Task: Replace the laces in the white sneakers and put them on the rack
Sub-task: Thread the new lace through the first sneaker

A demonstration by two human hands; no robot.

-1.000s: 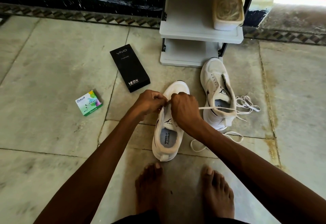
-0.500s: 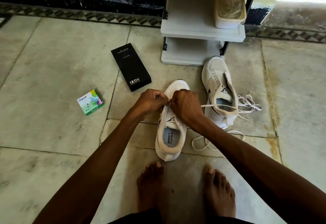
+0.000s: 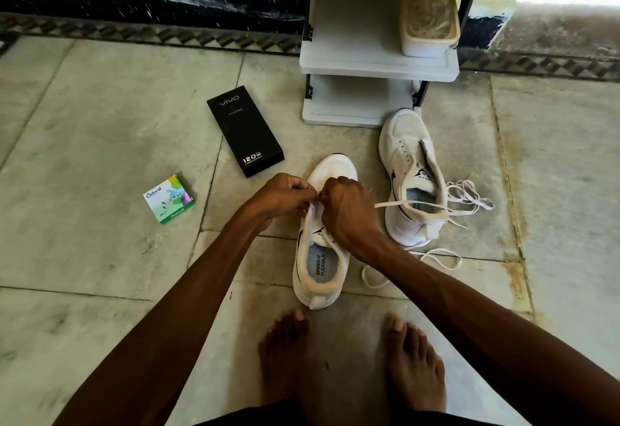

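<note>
On the floor near the rack (image 3: 369,63), we see the left hand (image 3: 285,195) and right hand (image 3: 349,211) with fingers curled, pinching a white lace (image 3: 391,204) at the eyelets of the near sneaker (image 3: 322,258), its loose end trailing right. We judge lacing barely begun: the far sneaker (image 3: 402,157) stands with bare eyelets, more loose lacing (image 3: 469,195) heaped at its right, and neither shoe is on the shelves.
</note>
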